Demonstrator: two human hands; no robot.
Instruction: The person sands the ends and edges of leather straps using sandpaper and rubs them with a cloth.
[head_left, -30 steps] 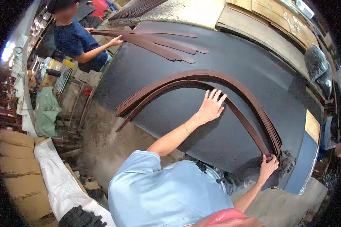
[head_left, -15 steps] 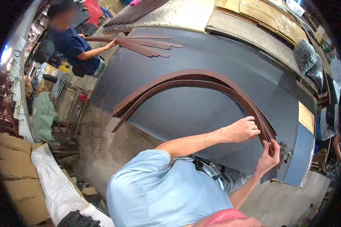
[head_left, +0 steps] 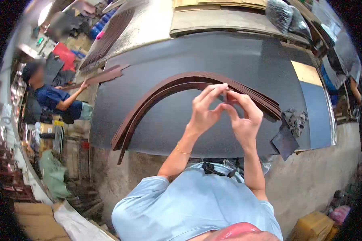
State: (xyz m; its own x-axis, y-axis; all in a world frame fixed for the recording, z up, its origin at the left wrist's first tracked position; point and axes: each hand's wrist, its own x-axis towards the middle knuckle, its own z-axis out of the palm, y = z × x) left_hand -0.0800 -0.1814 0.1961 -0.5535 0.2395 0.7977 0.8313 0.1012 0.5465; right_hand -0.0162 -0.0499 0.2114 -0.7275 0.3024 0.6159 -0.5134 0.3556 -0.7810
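Note:
Both my hands are raised close together over the table, in front of the bundle of brown strips. My left hand (head_left: pixel 207 108), with a thin bracelet at the wrist, has its fingers curled in a pinch. Facing it, my right hand (head_left: pixel 245 116) is pinched too, its fingertips nearly meeting the left ones. Something small seems to be between the fingertips, too hidden to name. Behind them the long brown strips (head_left: pixel 161 90) lie stacked in a wide arch on the dark table sheet (head_left: pixel 169 136), the inner ones slightly apart at the left end.
A crumpled dark rag (head_left: pixel 295 122) and a dark flat piece (head_left: pixel 284 142) lie at the table's right front. At the far left a co-worker (head_left: pixel 58 96) holds brown strips (head_left: pixel 104 75). Cardboard sheets (head_left: pixel 217 5) and wrapped dark bundles (head_left: pixel 279 16) sit at the back.
My hands have left the right end of the strip bundle and come together over the table's middle. The co-worker's strips have swung away to the left. The view has turned.

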